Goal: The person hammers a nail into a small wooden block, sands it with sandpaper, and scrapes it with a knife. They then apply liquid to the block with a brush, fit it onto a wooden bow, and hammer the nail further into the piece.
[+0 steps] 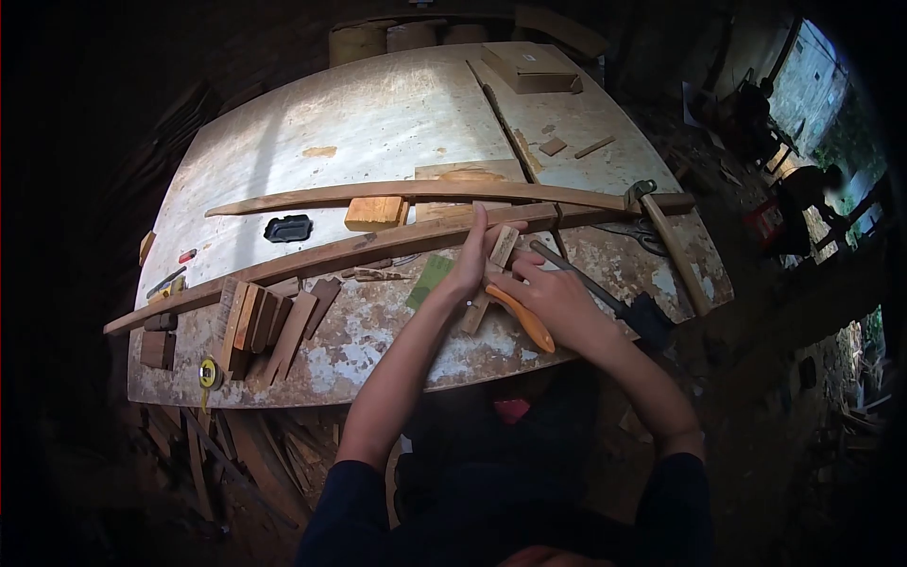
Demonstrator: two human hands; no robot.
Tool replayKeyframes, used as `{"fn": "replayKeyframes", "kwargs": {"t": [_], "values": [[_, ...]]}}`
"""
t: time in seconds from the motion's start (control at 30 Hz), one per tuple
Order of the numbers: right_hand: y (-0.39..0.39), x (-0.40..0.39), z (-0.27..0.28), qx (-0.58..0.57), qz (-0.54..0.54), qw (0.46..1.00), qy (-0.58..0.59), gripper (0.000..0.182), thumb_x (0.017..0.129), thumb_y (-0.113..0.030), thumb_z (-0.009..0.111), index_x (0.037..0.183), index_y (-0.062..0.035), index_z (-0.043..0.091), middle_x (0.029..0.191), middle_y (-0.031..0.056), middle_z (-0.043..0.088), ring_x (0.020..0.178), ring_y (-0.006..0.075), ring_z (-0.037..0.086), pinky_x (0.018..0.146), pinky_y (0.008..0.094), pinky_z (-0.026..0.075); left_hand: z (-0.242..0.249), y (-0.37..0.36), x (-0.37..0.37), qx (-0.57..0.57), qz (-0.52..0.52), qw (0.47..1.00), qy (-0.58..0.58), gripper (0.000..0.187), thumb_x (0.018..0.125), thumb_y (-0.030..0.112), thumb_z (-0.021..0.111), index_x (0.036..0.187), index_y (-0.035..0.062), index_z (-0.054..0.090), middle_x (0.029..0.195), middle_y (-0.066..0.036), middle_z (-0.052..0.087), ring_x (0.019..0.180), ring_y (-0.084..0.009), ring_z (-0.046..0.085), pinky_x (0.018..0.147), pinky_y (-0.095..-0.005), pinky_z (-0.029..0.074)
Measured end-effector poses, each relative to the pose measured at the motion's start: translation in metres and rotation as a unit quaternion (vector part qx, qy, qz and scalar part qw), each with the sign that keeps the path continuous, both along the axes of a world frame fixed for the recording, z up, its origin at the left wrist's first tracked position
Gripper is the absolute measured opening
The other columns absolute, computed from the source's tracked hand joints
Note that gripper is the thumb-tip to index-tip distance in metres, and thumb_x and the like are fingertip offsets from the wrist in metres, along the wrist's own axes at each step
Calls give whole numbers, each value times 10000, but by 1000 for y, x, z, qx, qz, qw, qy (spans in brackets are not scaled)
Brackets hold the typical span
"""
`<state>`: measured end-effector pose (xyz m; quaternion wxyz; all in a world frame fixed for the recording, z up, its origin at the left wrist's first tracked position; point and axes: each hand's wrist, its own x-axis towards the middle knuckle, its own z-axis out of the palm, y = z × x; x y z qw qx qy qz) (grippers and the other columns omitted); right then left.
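1. Dark sleeves (342, 510) sit nearest my camera, bare forearms reaching forward over the tabletop (378, 104).
2. Left hand (472, 260): upright against a short wooden piece (504, 248), thumb side toward me. Most of its fingers are hidden; I cannot tell how firmly they press.
3. Right hand (559, 295): fingers bent, closed on an orange-handled tool (527, 323). Handle slants toward the near edge; I cannot make out the working end.
4. Wooden piece lies between the two hands, tilted, its lower end near the front edge.
5. Just left of the left hand I note a green sheet (430, 282). Right of the right hand, a dark metal bar (578, 274).
6. Beyond the hands, a long straight beam (359, 248) crosses the surface; behind it, a curved beam (331, 197). Between them, a black tray (288, 228) and a yellowish block (372, 214).
7. Hammer (677, 248) at far right, head by the curved beam's end.
8. Near left: leaning wood offcuts (248, 319), yellow tape measure (210, 372).
9. Cardboard box (531, 69) at the far edge.
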<state>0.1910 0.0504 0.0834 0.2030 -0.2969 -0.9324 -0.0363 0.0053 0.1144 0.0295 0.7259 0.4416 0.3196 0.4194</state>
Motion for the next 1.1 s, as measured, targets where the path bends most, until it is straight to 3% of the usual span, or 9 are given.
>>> {"fn": "replayKeyframes", "kwargs": {"t": [0.1,0.2,0.27,0.33,0.43,0.53,0.57,1.0,1.1], "values": [[20,13,22,-24,-54,997,42,432,934,-120,709,1364,-109,678,1088,106,680,831,341,775,700,447,633,8,-6,-10,16,-35,999,32,1235,972,958,97,1611,-45,431,1159,-238,756,889,-253,747,800,-339,606],[4,0,11,0,-79,997,-23,418,934,-154,718,1351,-119,694,1102,111,698,821,299,784,721,446,638,-4,3,-11,24,-36,998,44,1247,963,963,72,1604,-36,452,1148,-246,762,917,-251,769,801,-335,615],[-12,-7,-5,5,-11,992,-123,467,956,-162,686,1422,-148,663,1034,96,647,808,294,759,654,409,607,-9,1,1,-4,3,999,44,1231,971,955,77,1580,-37,477,1079,-205,757,806,-206,750,656,-302,602],[10,11,23,-44,7,998,-43,432,958,-156,672,1389,-136,664,1051,97,653,806,282,764,643,406,609,-9,-2,0,-26,14,998,60,1202,987,941,94,1552,-34,511,1043,-174,755,789,-182,740,630,-294,595],[0,7,6,-3,-57,994,-90,346,953,-173,701,1296,-135,677,1093,111,681,799,294,777,638,418,622,20,-15,-5,-78,74,989,97,977,1086,823,254,1473,-6,599,1074,-154,772,984,-196,744,950,-359,572],[-4,11,-3,14,-34,996,-82,338,965,-185,705,1296,-146,652,1070,112,663,840,296,784,623,411,623,-9,3,-10,51,-30,974,221,773,1143,676,390,1396,-10,642,1036,-119,763,936,-176,728,849,-326,582],[2,20,13,6,-39,997,-64,332,964,-180,702,1290,-138,652,1080,114,663,842,291,785,615,409,623,-10,-4,-3,47,58,980,182,648,1167,568,452,1328,-23,662,1057,-134,769,942,-178,721,821,-313,576],[1,12,7,-64,51,991,-101,448,974,-178,651,1414,-249,696,1142,58,683,922,285,773,759,411,643,6,-9,-4,-38,38,996,71,618,1191,542,356,1364,-7,582,1063,-199,783,842,-251,788,699,-344,655],[22,23,11,-50,-42,998,16,438,990,-207,716,1426,-246,709,1073,92,681,890,311,750,767,437,618,18,-19,0,-33,18,997,68,642,1187,554,333,1388,-19,544,1168,-260,772,740,-283,791,586,-331,673]]}}
